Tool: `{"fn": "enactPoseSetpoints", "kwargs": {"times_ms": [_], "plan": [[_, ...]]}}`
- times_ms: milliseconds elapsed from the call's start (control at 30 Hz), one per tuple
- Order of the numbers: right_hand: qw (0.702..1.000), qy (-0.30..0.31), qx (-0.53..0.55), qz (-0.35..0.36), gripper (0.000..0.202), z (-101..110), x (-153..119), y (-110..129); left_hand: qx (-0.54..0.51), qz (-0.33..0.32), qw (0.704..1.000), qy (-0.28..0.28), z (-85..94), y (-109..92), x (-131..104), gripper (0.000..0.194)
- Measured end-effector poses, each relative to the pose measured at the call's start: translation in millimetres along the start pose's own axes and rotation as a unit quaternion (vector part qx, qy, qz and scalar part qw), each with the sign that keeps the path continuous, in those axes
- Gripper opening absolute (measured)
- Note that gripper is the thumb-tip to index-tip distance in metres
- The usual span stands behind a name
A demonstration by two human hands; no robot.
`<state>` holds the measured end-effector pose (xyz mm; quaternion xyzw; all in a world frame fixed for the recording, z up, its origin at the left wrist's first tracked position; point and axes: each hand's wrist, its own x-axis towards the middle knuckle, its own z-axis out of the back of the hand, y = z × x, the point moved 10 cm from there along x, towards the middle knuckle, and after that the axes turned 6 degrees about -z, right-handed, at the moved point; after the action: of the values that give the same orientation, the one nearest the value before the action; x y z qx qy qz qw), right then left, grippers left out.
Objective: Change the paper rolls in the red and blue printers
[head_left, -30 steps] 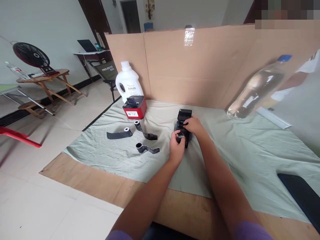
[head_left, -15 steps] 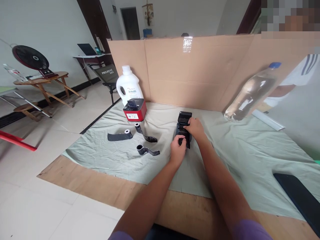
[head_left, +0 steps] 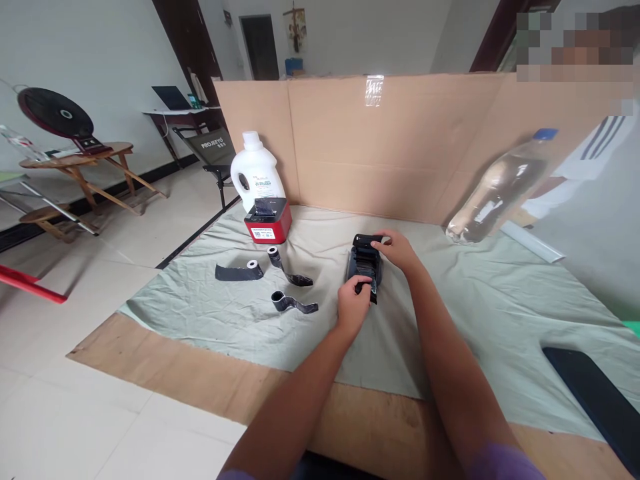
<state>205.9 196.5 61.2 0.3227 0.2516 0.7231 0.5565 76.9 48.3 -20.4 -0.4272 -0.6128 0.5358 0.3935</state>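
The left hand (head_left: 353, 303) grips the near end of a small black printer (head_left: 364, 267) on the cloth-covered counter (head_left: 450, 313); the right hand (head_left: 395, 248) pinches its lid. A folding chair (head_left: 216, 148) behind reads "PROJEEYO"; the white jug's (head_left: 255, 172) label is illegible.

Centre of frame: left hand (head_left: 353, 308) grips the near end of a small black plastic printer (head_left: 364, 267); right hand (head_left: 396, 249) touches its raised lid. Left of centre: three dark paper rolls (head_left: 293, 303), a red-and-black box-shaped printer (head_left: 269, 221), all on the grey-green cloth-covered table (head_left: 480, 307).
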Motion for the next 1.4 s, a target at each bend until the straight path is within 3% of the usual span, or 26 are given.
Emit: {"fn": "enactPoseSetpoints", "kwargs": {"times_ms": [133, 233, 333, 500, 700, 1000, 1233, 1400], "plan": [[0.992, 0.124, -0.025, -0.003, 0.028, -10.3, -8.7, 7.6, 0.012, 0.014, 1.000, 0.012, -0.6, 0.1, -3.1, 0.021], [0.985, 0.164, -0.049, -0.017, 0.036, -17.3, -14.2, 10.4, 0.015, 0.017, 1.000, 0.016, -0.1, 0.3, -4.2, 0.021], [0.987, 0.145, -0.044, -0.047, 0.049, -20.5, -12.2, 8.1, 0.018, 0.014, 1.000, 0.021, -0.4, 0.3, -4.5, 0.021], [0.985, 0.133, -0.002, -0.107, 0.050, -33.4, -9.8, -7.9, 0.024, 0.011, 0.999, 0.030, -1.4, 0.2, -4.8, 0.021], [0.953, 0.149, 0.129, -0.232, 0.072, -46.0, -25.0, -37.5, 0.030, -0.007, 0.999, 0.040, -4.6, -0.9, -3.2, 0.021], [0.968, 0.077, 0.099, -0.218, 0.061, -38.4, -31.4, -25.1, 0.048, -0.009, 0.997, 0.051, -7.9, 3.2, -1.9, 0.019], [0.957, 0.110, 0.125, -0.236, 0.065, -40.9, -36.3, -30.0, 0.053, -0.023, 0.997, 0.047, -7.5, 2.7, -1.4, 0.019], [0.972, 0.078, 0.063, -0.212, 0.067, -40.5, -24.9, -31.3, 0.053, -0.014, 0.997, 0.049, -8.5, 2.2, -1.7, 0.019]]}}
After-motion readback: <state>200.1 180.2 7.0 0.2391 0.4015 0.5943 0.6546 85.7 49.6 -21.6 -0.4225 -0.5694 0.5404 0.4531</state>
